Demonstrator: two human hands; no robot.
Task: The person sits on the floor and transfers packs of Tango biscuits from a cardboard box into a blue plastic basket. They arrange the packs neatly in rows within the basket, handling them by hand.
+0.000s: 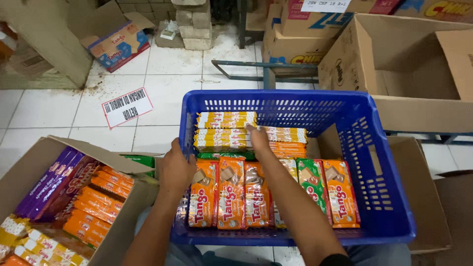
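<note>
A blue plastic crate sits in front of me, filled with wafer packs. Orange packs stand in a front row, with a green pack among them. Stacks of yellow-and-white packs lie at the back. My right hand reaches into the crate, fingers resting on the yellow-and-white stacks. My left hand grips the crate's left rim, next to the orange packs.
An open cardboard box at the left holds purple, orange and yellow snack packs. A large empty cardboard box stands at the right rear. A printed paper sheet lies on the white tiled floor. Concrete blocks are stacked at the back.
</note>
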